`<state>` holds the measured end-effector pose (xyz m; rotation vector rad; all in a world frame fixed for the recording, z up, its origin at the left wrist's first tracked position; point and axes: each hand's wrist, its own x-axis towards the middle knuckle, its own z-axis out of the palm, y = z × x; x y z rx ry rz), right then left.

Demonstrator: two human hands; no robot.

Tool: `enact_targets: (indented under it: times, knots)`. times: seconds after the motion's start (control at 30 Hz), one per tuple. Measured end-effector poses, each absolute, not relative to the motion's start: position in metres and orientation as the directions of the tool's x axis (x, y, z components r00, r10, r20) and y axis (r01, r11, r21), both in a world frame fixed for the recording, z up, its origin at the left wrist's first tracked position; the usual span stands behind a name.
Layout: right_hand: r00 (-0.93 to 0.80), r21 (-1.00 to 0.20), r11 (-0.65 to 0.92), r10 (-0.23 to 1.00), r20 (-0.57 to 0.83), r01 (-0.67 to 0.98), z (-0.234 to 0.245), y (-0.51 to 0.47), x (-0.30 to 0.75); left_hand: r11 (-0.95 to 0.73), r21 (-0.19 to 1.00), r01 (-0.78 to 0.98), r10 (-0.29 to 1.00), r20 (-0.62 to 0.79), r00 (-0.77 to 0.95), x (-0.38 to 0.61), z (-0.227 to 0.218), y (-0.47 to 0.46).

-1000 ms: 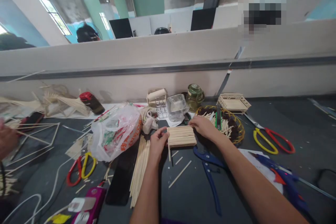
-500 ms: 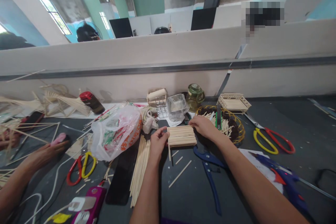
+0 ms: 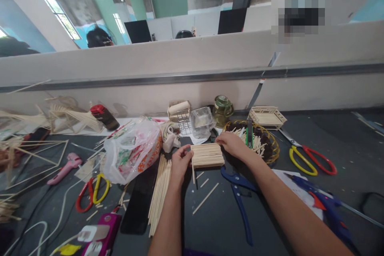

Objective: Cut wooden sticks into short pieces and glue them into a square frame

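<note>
A small panel of wooden sticks [image 3: 208,156] laid side by side is held between my two hands above the dark table. My left hand [image 3: 181,162] pinches its left edge, where one thin stick [image 3: 193,174] juts down toward me. At the far right corner, my right hand [image 3: 230,144] has its fingers closed on the panel; its fingertips are partly hidden. Blue pliers [image 3: 240,200] lie beneath my right forearm. Left of my left forearm is a bundle of long sticks [image 3: 159,200], and a few cut stick pieces [image 3: 206,199] lie in front of the panel.
Behind my right hand stands a wicker basket [image 3: 274,148] of short sticks. Scissors [image 3: 312,160] and a blue glue gun [image 3: 324,204] lie right. Leftward are a plastic bag [image 3: 132,152], a dark phone [image 3: 139,204], a pink glue gun [image 3: 66,168], more scissors [image 3: 93,192] and a purple power strip [image 3: 109,224].
The other person's hand at the left has let go of the pink glue gun and withdrawn from that spot; the glue gun now lies on the table. My hands and the panel look unmoved.
</note>
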<state>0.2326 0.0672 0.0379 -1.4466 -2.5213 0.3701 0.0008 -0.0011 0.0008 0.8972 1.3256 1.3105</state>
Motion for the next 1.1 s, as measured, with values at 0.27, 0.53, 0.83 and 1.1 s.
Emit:
enact_targets:
  times: [0.27, 0.53, 0.83, 1.1]
  knots:
    - [-0.491, -0.320, 0.481, 0.869, 0.055, 0.816, 0.039, 0.066, 0.232, 0.132, 0.980, -0.148, 0.968, -0.159, -0.195, 0.001, 0.002, -0.002]
    - [-0.502, -0.320, 0.490, 0.863, 0.050, 0.811, 0.041, 0.066, 0.232, 0.127, 0.980, -0.151, 0.968, -0.156, -0.197, 0.002, 0.004, -0.002]
    - [-0.490, -0.343, 0.479, 0.870, 0.059, 0.808, 0.035, 0.068, 0.234, 0.114, 0.986, -0.122, 0.972, -0.136, -0.191, -0.001, -0.003, 0.000]
    - [-0.276, -0.568, 0.380, 0.924, 0.264, 0.730, 0.058, 0.029, 0.222, 0.125, 0.981, -0.147, 0.969, -0.153, -0.195, 0.001, 0.000, -0.001]
